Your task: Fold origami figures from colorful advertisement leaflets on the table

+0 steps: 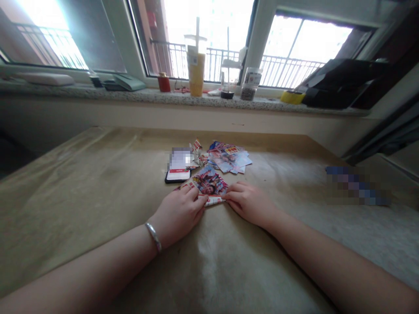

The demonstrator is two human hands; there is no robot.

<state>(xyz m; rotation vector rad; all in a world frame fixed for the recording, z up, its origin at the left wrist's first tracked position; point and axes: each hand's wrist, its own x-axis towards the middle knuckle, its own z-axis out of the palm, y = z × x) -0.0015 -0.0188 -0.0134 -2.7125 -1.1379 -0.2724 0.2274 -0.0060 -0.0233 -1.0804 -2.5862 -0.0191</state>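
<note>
A printed sheet of paper [209, 182] lies on the table, with a folded strip along its near edge showing a white and red underside. My left hand [183, 204], with a silver bangle at the wrist, presses on the left part of that strip, fingers together. At the right corner, my right hand [247, 201] pinches the paper's edge. Just beyond the sheet are a folded paper piece [197, 155] and a loose stack of printed paper squares [231, 158]. A phone [178, 165] with a lit, blurred screen lies to their left.
A blurred blue flat item [358, 185] lies at the table's right. On the stone windowsill [131, 97] stand a tall cup of yellow drink [196, 72], a red-capped jar [163, 83], clear containers [251, 83], yellow tape [292, 97] and a black bag [343, 85].
</note>
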